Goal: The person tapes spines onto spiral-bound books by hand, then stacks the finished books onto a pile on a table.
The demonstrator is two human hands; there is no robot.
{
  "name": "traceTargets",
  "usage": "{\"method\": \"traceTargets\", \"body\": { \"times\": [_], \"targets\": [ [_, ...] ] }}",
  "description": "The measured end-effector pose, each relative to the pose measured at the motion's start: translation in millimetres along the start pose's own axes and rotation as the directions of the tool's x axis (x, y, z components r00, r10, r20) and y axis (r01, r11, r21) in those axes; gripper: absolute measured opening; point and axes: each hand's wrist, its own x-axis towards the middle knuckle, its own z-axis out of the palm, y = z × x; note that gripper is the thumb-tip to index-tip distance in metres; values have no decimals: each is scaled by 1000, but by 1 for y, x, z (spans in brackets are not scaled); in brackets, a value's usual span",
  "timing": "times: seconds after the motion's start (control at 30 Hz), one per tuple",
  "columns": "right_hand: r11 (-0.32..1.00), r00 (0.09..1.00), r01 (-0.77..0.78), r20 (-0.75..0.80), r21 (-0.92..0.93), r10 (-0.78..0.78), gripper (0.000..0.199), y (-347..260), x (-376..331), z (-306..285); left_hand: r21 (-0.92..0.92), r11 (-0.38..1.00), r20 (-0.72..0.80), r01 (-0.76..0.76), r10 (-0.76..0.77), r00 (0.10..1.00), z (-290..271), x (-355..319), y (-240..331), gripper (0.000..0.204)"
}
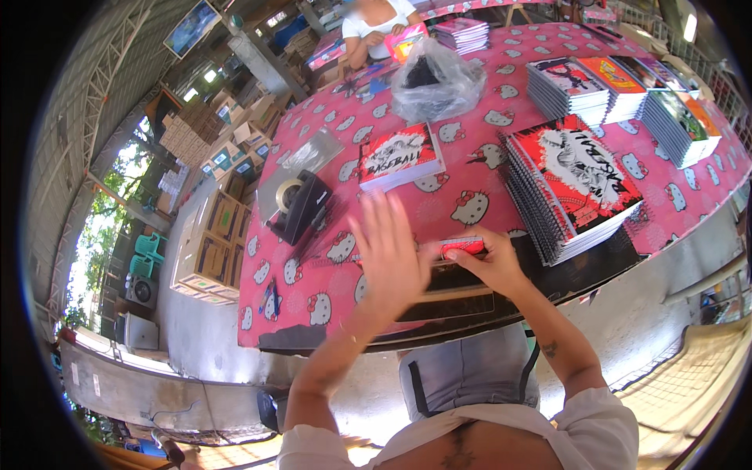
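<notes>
The fingers of my right hand [499, 266] grasp a small red item [464, 247] at the near side of the worktop [479, 182], my thumb pressed along its face; I cannot tell just what it is. My left hand [389, 262] is raised beside it, blurred, with its fingers released and stretched forward; I can't tell whether its edge touches the red item. The worktop wears a pink cover printed with cartoon cat faces, with a dark strip along my edge. Just beyond my left fingertips lies a short stack of red and white notebooks [399, 159], and to its left stands a black tape dispenser [301, 210] near a clear plastic sheet [315, 150]. To my right, close to my right forearm, a tall stack of spiral-bound notebooks [576, 184] shows a red, white and black cover. Past that, more piled notebooks [570, 84] sit toward the right side. Ahead of me a translucent plastic bag [440, 86] rests on the cover, and beyond it a co-worker [374, 23] holds a bright pink and yellow item [406, 39].
</notes>
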Motion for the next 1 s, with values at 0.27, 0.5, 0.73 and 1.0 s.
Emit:
{"method": "traceTargets", "body": {
  "times": [0.27,0.5,0.73,1.0],
  "targets": [
    [991,986,99,142,-91,-85,29,-4,-2,-11,22,997,169,-69,65,983,-7,-10,16,101],
    [980,983,158,113,-120,-145,25,4,-1,0,-90,994,132,-64,76,988,-13,-12,27,101],
    [958,963,252,129,-139,-235,23,0,3,3,-376,914,42,-153,182,982,-9,-53,31,89],
    [992,985,-15,168,-123,36,19,-48,12,-31,-455,878,-147,-148,90,985,-27,18,-1,19]
  ]
}}
